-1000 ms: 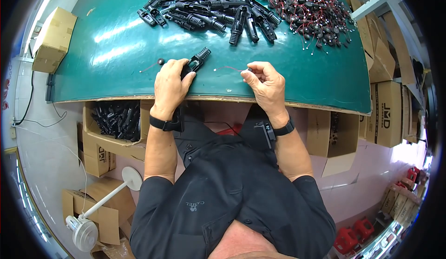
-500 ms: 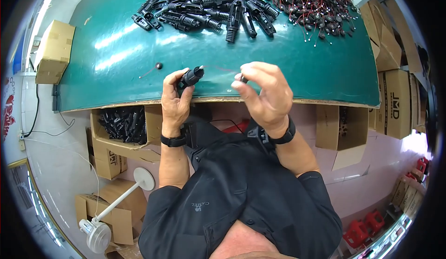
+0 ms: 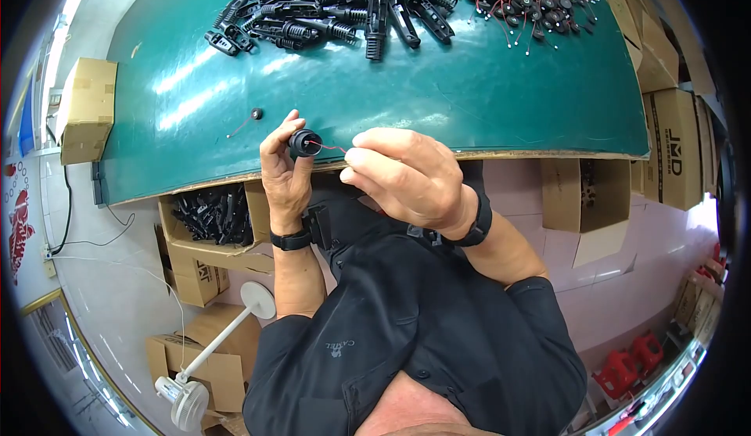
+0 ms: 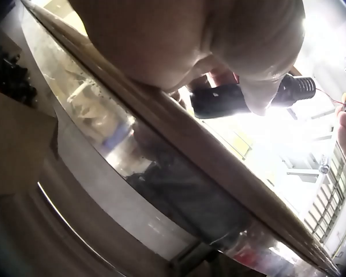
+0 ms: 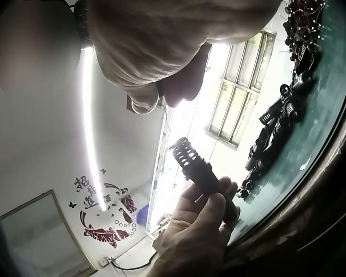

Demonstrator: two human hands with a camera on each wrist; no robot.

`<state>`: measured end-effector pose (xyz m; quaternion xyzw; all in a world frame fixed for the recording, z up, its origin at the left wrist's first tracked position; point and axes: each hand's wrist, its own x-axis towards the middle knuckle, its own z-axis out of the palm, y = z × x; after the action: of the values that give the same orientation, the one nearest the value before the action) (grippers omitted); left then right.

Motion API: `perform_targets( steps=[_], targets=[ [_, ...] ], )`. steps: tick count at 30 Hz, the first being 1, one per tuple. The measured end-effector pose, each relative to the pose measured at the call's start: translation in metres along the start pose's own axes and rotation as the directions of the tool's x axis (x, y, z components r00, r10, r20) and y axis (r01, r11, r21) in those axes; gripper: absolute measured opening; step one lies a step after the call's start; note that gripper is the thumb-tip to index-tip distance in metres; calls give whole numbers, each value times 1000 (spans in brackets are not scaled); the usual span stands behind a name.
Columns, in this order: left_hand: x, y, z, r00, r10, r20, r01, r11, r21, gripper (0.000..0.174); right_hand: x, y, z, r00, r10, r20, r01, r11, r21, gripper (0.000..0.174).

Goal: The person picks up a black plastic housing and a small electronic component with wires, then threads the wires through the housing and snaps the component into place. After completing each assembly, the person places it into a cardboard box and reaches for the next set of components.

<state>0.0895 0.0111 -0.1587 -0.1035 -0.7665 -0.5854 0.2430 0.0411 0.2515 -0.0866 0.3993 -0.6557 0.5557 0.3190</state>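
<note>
My left hand [image 3: 285, 182] grips a black plastic flashlight-like housing [image 3: 297, 145] near the table's front edge, its round hollow end turned toward my right hand. Ribs and slots around that end show in the right wrist view on the housing [image 5: 190, 158]. My right hand [image 3: 415, 176] pinches a small black round part with a thin red wire [image 3: 332, 148]; the part is mostly hidden by the fingers. From the fingertips the wire runs to the open mouth of the housing. A similar round part [image 3: 256, 114] with its wire lies on the table to the left.
A heap of black housings [image 3: 328, 10] lies at the back of the green table [image 3: 469, 92], beside a heap of round wired parts [image 3: 540, 6]. A cardboard box [image 3: 88, 107] stands at the left. Below the table edge are open boxes, one with black parts [image 3: 211, 215].
My left hand has lifted the housing and turned its open end toward my right hand. My right hand has moved left with the wired part, bringing the wire to that opening.
</note>
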Motion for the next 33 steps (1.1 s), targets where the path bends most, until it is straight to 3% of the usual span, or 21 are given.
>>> perform_targets(
  steps=[22,28,33],
  targets=[
    [-1,3,3,1000,-22,14,21,998,51,47,-4,5,4,995,90,42,-90,996,-5,35],
    [0,9,4,995,-100,-6,100,992,83,51,-9,15,2,969,241,63,-241,971,-5,34],
    [4,16,5,999,-46,0,45,976,211,51,-13,27,-4,923,365,123,-369,929,18,34]
  ],
)
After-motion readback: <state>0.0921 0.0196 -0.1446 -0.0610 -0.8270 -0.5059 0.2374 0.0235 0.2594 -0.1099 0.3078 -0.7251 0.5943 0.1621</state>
